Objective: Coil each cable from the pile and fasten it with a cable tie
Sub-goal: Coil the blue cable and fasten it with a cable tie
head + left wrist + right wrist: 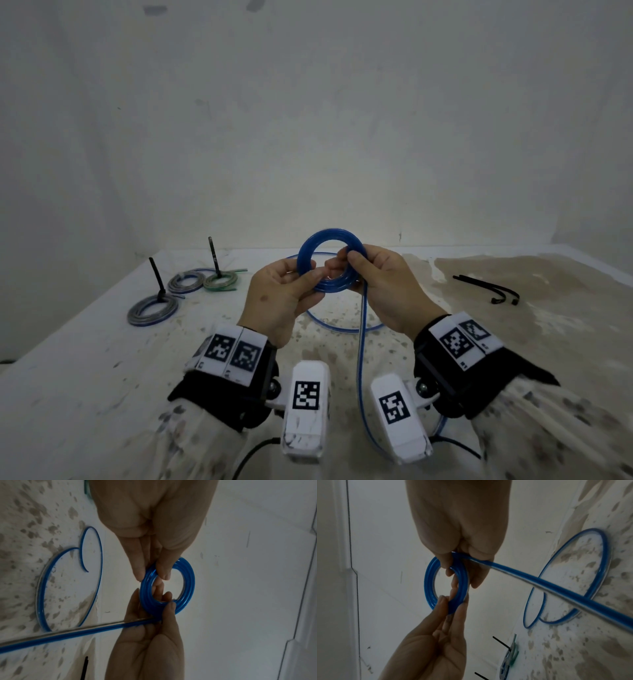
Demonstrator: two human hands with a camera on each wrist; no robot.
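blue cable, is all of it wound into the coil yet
No, a long loose stretch of the blue cable runs from the coil onto the table.

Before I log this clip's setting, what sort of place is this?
Probably a makeshift work surface in a bare room, not a proper workshop. A stained white table stands against a plain scuffed wall. On it lie three tied cable coils and spare black cable ties.
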